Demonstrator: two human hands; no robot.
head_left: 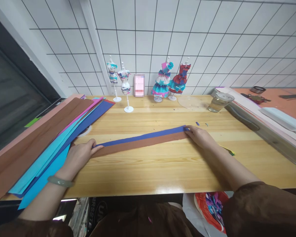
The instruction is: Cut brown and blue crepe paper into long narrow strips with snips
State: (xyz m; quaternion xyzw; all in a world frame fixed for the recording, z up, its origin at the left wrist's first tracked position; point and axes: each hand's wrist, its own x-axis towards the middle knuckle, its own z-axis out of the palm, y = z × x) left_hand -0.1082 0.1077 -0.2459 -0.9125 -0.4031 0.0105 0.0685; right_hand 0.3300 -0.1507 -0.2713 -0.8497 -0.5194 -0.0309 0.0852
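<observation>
A narrow blue strip of paper or thin cloth lies along the upper side of a wider brown strip on the wooden table. Together they slant slightly upward to the right. My left hand pinches the left end of the blue strip, its thumb stretched along it. At the other end, my right hand has its fingertips closed on the blue strip where it meets the brown one. Whether each hand also grips the brown strip is hard to tell.
Long coloured sheets are piled at the left. Small dress forms and a phone stand along the tiled wall. A lidded cup is at the back right. Below the table edge, a red-lined bin holds scraps.
</observation>
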